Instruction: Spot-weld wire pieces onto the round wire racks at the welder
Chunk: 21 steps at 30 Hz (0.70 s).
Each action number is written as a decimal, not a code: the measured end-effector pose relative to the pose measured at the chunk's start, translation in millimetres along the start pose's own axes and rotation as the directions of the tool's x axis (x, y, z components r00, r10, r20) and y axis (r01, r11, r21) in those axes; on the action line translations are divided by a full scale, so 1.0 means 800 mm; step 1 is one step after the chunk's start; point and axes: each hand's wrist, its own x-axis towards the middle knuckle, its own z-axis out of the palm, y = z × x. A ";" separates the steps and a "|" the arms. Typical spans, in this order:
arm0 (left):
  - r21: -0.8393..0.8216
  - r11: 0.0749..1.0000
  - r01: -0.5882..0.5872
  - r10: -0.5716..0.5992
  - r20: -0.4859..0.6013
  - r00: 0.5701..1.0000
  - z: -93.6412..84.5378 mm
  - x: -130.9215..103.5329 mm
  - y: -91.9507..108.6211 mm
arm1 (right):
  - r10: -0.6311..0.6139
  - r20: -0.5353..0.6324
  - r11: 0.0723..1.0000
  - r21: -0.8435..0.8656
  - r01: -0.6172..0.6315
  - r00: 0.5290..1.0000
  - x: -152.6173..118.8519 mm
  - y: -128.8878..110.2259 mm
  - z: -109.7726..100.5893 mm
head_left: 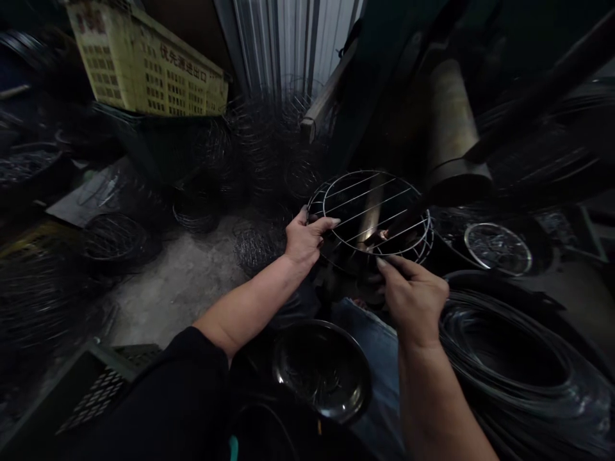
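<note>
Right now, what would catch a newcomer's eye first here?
Probably the round wire rack near the middle, gripped at its rim by the left hand and right hand. Next, the yellow crate at upper left, then the shiny bowl below the hands, between the forearms.

Red Chinese characters run along the long side of the yellow plastic crate (137, 61); they appear to read "优先源进出口" (183, 62); smaller marks follow them toward the far corner, too small to make out; the crate's short end carries larger reddish marks (91, 24), too blurred and dark to read; no other lettering or number is legible.
</note>
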 end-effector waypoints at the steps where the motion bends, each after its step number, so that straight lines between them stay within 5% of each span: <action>1: -0.004 1.000 -0.003 0.003 -0.002 1.000 0.001 0.000 0.001 | 0.042 -0.002 0.997 0.066 -0.042 0.999 -0.001 0.002 0.003; 8: -0.043 0.999 0.013 -0.012 0.017 1.000 0.005 0.003 0.008 | 0.072 -0.107 0.921 0.389 -0.025 0.992 -0.013 0.014 0.021; 21: 0.013 0.996 0.085 -0.085 -0.012 0.996 0.014 0.029 0.021 | 0.085 -0.142 0.881 0.474 -0.007 0.986 -0.004 0.018 0.039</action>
